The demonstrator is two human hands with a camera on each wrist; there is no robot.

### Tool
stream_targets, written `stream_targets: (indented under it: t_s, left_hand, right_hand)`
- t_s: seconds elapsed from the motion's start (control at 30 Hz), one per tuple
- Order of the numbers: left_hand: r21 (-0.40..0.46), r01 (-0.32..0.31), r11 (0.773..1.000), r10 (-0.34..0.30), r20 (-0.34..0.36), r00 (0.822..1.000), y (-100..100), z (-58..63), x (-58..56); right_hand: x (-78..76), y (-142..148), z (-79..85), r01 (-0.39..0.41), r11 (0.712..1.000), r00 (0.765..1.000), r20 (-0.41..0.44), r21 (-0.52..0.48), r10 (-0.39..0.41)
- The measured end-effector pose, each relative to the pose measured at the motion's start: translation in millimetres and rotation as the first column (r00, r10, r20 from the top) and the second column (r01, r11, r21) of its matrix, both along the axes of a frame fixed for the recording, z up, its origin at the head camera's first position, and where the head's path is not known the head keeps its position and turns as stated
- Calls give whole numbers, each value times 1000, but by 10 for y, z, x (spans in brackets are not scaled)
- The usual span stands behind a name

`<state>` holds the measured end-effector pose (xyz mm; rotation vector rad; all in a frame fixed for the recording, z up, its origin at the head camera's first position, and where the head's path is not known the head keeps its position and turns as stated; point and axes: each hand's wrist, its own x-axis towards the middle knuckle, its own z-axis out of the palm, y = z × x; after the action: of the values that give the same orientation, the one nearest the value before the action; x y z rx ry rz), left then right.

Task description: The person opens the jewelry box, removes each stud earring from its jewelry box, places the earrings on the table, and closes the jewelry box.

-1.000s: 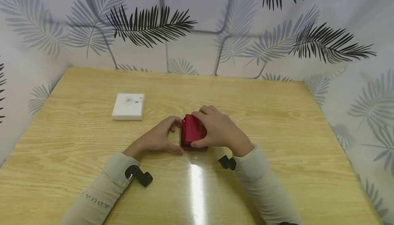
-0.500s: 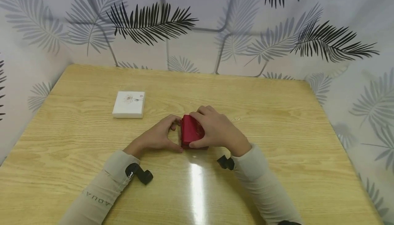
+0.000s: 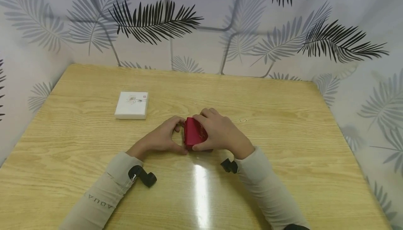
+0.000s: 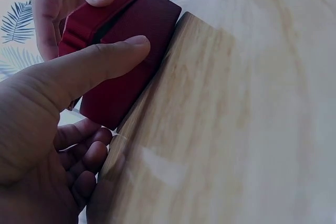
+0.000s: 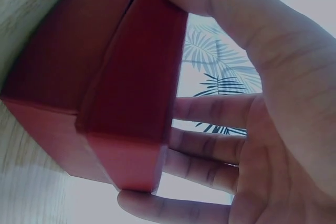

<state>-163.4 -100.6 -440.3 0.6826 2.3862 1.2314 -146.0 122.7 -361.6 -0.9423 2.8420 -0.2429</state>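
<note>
A small red box stands on the wooden table before me, in the middle of the head view. Its lid [image 3: 193, 132] rests over the base [image 5: 63, 51], slightly tilted: in the left wrist view a dark gap shows under the lid's left end, and it narrows toward the right. My left hand [image 3: 162, 137] holds the base at its left end, thumb [image 4: 118, 59] along the front face, other fingers partly hidden behind. From above, my right hand [image 3: 223, 132] grips the lid [image 5: 139, 77] between thumb and fingers. It covers the lid's right part in the head view.
A white square box [image 3: 131, 105] with a flower print lies at the back left of the table [image 3: 270, 188]. Some tiny pale bits [image 3: 242, 120] lie just beyond my right hand. Leaf-patterned cloth [image 3: 195, 48] hangs along the far and side edges.
The lid has come down onto the base and shifted slightly left with my right hand; the dark gap at its front is no longer visible from above. My left hand stays about the box.
</note>
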Motion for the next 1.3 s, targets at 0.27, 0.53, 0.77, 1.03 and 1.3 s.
stream_targets:
  t_s: [0.27,0.53,0.77,1.03,1.3]
  left_hand:
    - [6,8,1000,-8,-7,1000,-1,10,5]
    - [13,10,1000,-10,-8,1000,4,37,23]
    - [16,13,1000,-13,-17,1000,5,52,32]
    - [15,17,1000,-17,-15,1000,4,44,31]
    - [8,13,1000,-13,-12,1000,2,22,19]
  right_hand:
    - [-2,-14,-1,1,1000,1000,10,18,-1]
    - [-1,-20,-8,-2,1000,1000,9,26,2]
    - [-3,-28,-14,-3,999,1000,16,32,2]
    - [3,-36,-25,-2,1000,1000,13,28,1]
    - [-5,-33,-47,-8,999,1000,4,32,8]
